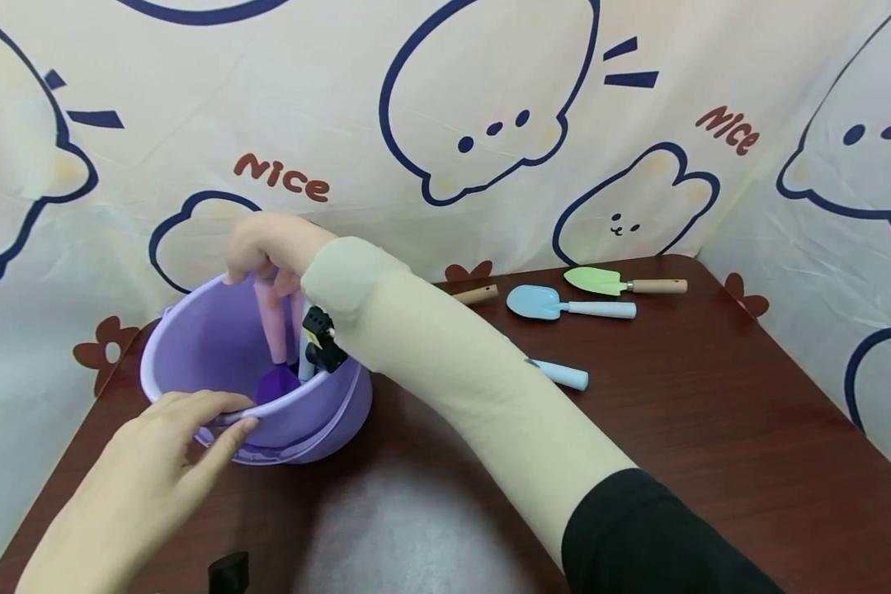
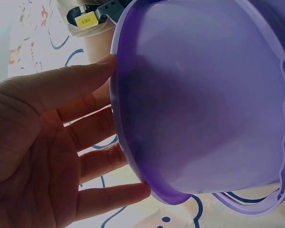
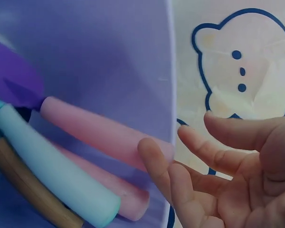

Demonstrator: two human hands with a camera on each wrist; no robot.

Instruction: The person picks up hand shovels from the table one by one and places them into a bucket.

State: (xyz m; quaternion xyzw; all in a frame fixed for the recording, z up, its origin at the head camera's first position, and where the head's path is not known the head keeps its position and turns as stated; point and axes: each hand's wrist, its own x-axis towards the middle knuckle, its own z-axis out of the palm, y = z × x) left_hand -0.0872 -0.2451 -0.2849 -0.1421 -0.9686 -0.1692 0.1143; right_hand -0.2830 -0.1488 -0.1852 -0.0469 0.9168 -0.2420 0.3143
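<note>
We see the left grip [image 1: 167, 450] clamped on the rim of the purple bucket [image 1: 193, 351], thumb and fingers pinching the wall from opposite sides; the bucket rises just beyond that grip and stands upright on the dark brown surface [image 1: 683, 396]. Over the far side of the bucket we find the right grip [image 1: 271, 245] apart, its fingers loosely bent and its thumb held away from them. Just under those fingers, inside the bucket, leans a pink-handled tool [image 1: 271, 322] with a purple blade pointing down; a fingertip overlaps the end of the handle in the right wrist view, though we cannot tell whether it touches. Close beside that tool, also below the right grip, we make out a second pink handle [image 3: 128, 197], a light blue handle [image 3: 61, 171] and a brown handle [image 3: 33, 185]. Well to the right of the right grip, a green trowel [image 1: 596, 280] and a light blue trowel [image 1: 538, 304] lie on the surface; nearer it, partly hidden by the right forearm, we see a wooden handle [image 1: 478, 294] and, on the forearm's near side, a blue handle [image 1: 562, 374].
</note>
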